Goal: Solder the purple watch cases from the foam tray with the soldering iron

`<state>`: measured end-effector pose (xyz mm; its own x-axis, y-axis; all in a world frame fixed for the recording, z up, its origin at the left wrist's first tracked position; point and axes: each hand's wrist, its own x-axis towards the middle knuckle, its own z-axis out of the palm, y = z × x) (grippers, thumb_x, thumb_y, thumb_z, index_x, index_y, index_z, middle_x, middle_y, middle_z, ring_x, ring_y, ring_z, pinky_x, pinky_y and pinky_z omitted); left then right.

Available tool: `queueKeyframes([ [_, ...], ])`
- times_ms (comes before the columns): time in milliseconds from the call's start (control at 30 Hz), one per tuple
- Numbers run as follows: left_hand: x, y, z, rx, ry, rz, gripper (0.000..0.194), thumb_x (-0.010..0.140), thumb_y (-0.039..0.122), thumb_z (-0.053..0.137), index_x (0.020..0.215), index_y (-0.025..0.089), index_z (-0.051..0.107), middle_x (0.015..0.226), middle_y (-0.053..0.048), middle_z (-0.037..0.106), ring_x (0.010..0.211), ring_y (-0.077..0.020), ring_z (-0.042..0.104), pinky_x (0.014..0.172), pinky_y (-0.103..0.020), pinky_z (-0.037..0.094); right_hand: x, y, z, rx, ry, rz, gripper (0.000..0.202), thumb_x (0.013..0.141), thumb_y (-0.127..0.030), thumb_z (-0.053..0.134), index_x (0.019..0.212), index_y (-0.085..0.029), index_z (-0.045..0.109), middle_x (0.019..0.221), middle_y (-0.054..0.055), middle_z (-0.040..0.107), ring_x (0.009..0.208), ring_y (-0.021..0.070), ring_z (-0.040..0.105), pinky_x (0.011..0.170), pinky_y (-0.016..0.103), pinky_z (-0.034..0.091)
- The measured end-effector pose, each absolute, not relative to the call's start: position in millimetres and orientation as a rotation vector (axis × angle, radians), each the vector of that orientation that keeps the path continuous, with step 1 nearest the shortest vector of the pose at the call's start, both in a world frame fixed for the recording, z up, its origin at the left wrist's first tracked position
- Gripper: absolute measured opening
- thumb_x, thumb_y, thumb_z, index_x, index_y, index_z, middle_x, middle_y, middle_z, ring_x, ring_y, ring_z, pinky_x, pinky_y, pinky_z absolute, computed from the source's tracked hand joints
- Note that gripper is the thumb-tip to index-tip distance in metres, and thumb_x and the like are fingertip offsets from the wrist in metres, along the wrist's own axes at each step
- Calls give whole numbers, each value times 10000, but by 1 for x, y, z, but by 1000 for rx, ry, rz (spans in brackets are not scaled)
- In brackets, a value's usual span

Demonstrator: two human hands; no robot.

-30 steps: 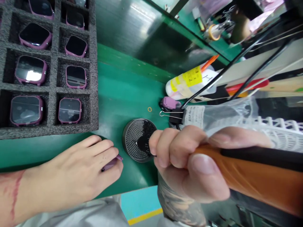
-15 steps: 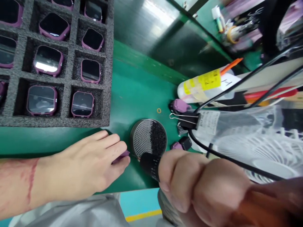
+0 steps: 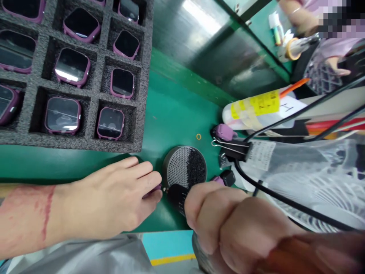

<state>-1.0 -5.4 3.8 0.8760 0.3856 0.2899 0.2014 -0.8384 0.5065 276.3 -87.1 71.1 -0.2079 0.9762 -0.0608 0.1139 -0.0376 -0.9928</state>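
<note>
My left hand is closed, pinching a small purple watch case between thumb and fingers; most of it is hidden behind them. My right hand is wrapped around a black electric screwdriver, which points left. Its tip is right beside the purple piece; whether they touch I cannot tell. Just beyond the screwdriver sits a round screw holder, its perforated plate part grey and part covered with small black pieces. Both hands are above the green work surface.
At the upper left, a grey foam tray holds several purple-framed smartwatches. Rightward are an orange ring, purple watch parts, a binder clip, a white bottle and cables. A co-worker's hand shows farther back.
The view has shifted, so the tray and bench items appear farther right. The screwdriver and the purple piece look closer together. Both hands keep their holds. A co-worker's hand now shows.
</note>
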Motion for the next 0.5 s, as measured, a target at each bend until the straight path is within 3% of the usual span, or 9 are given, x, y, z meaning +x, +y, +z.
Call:
queueKeyframes([
  [133,-1,-4,3,2582,411,556,131,1172,156,710,1146,138,837,1016,-54,640,930,-259,516,817,-431,404,274,-72,60,-1139,-1493,1466,217,1086,-372,896,949,-383,729,732,-38,585,577,247,624,601,530,668],
  [367,-2,-4,1,2612,402,588,126,1170,186,733,1110,136,832,1015,-66,641,939,-263,517,820,-427,402,275,-46,74,-1032,-1593,1699,299,980,-114,900,949,-391,791,779,-32,763,699,301,810,760,576,795],
  [500,-2,-5,2,2622,416,549,83,1162,191,761,1191,140,821,1040,-54,654,966,-260,547,837,-434,419,259,-59,78,-1126,-1452,1340,176,1107,-335,842,1197,-480,801,715,-57,669,575,261,704,597,513,703],
])
